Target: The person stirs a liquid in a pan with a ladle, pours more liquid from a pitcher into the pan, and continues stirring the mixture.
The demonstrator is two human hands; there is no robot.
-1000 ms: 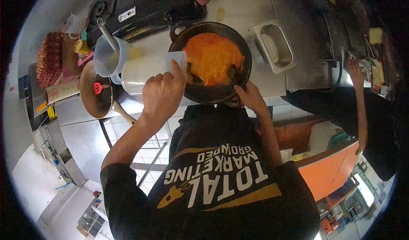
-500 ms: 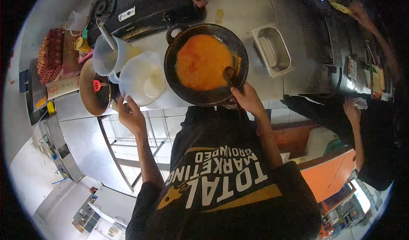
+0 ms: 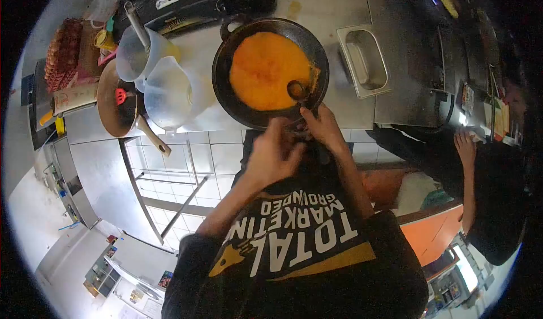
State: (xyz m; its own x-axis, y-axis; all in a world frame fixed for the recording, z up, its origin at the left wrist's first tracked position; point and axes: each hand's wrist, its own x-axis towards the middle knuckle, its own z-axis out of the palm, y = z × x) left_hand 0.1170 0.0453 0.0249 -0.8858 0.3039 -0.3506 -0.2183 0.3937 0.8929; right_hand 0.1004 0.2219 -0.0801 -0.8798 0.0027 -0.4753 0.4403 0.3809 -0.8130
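A black wok (image 3: 226,101) holds orange, egg-like liquid (image 3: 268,70) and sits at the counter's near edge. A dark ladle (image 3: 297,89) rests with its bowl in the liquid, at the near right side. My right hand (image 3: 327,128) is closed around the ladle's handle by the wok's rim. Just below that rim, my left hand (image 3: 272,156) is slightly blurred, with its thumb and fingers apart and nothing visible in it. To the left of the wok stands a translucent plastic pitcher (image 3: 168,98).
A second pitcher (image 3: 130,59) holds a whisk (image 3: 137,27). Beside it, a brown pan (image 3: 107,110) contains a red spatula (image 3: 120,96). A steel container (image 3: 365,61) lies right of the wok. Egg trays (image 3: 62,53) are stacked far left. Another person's hand (image 3: 465,145) is at right.
My left hand has left the pitcher and moved right, to the wok's near rim. The ladle bowl has shifted slightly left. My right hand stays on the handle.
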